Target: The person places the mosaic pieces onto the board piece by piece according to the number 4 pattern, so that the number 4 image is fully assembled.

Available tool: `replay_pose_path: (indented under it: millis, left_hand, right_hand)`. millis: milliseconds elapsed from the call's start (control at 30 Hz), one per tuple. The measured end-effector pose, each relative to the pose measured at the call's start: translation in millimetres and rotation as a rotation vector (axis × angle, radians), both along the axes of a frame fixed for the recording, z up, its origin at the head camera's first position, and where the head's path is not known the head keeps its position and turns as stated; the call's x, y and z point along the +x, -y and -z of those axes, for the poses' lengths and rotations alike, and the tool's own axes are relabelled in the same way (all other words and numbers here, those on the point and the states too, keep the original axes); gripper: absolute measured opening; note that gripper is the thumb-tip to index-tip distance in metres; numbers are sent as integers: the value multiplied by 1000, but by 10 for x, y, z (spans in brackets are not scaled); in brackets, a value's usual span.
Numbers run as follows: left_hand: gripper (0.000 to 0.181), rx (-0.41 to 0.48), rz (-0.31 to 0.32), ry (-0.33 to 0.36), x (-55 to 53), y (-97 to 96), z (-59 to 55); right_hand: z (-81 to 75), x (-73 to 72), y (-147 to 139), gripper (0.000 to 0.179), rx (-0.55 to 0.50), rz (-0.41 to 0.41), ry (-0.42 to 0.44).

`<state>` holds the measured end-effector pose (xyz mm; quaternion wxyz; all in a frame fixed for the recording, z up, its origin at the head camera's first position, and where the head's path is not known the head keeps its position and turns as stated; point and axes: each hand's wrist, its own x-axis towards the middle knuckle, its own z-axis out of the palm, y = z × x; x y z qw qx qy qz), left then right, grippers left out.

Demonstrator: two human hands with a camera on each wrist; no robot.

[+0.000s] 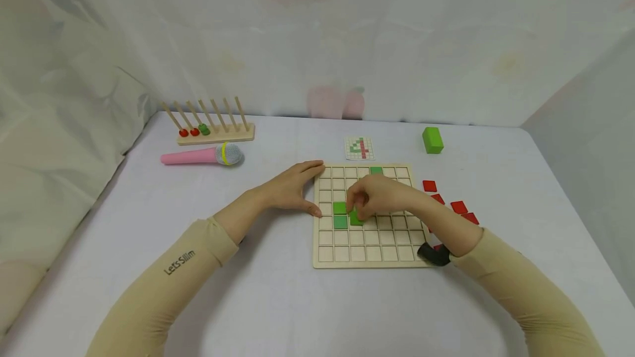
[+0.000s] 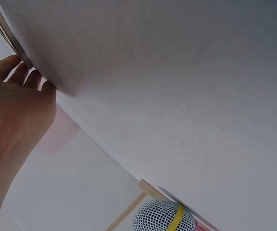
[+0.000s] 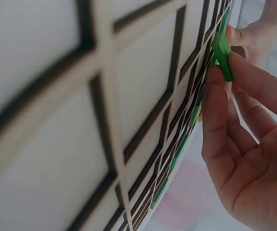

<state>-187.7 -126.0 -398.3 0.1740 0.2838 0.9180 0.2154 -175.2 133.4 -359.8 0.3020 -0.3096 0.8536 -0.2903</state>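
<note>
A wooden grid board (image 1: 367,264) lies on the white table. My right hand (image 1: 379,194) pinches a square green tile (image 3: 223,55) between thumb and fingertips, close over the grid; in the right wrist view it is held tilted. Two other green tiles (image 1: 339,208) sit in cells just left of it, one above the other. Further green tiles show along the far part of the grid, one (image 1: 376,170) in the top row. My left hand (image 1: 292,186) rests at the board's left edge, fingers at the upper corner and thumb lower down, spread apart.
Several red tiles (image 1: 458,207) lie right of the board. Behind it are a small patterned grid card (image 1: 359,148) and a green block (image 1: 433,140). At the back left stand a wooden peg rack (image 1: 218,135) with beads and a pink toy microphone (image 1: 190,157).
</note>
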Motion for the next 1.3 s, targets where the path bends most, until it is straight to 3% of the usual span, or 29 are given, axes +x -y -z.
replay_pose_path:
  millis: [1300]
  left_hand:
    - [119,12,2,7,-14,-1,9]
  right_hand:
    - [42,46,51,13,42,-34,-78]
